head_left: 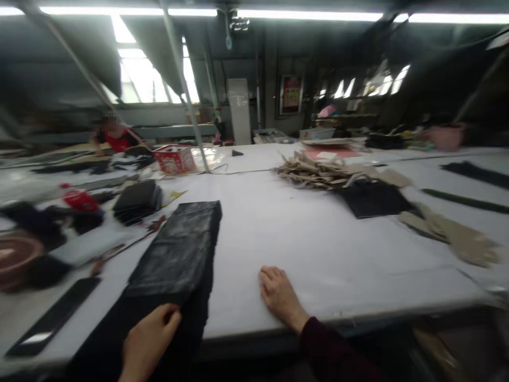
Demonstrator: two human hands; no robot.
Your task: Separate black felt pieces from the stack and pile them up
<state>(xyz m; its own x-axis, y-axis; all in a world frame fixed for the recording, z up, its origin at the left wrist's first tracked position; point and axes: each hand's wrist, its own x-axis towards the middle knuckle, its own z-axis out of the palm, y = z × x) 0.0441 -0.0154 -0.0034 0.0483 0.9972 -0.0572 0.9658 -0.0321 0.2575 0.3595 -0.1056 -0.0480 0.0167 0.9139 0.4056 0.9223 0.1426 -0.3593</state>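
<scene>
My left hand (153, 337) is closed in a pinch at the edge of a folded upper layer of black cloth (175, 254). This long strip of cloth has whitish marks on its upper face and a ragged right edge, and it runs down over the near edge of the table. To the right of the cloth, my right hand (280, 294) lies palm down on the white tabletop (254, 228), apart from the cloth. Its fingers rest on the surface with nothing visible in them.
A dark flat slab (55, 315), a pink basin (18, 260) and a dark folded stack (139, 201) lie leftward. Beige cloth pieces (314, 172) and a black piece (376, 199) are at the right. A red box (174, 159) stands beside a pole. A person (119, 139) is far left.
</scene>
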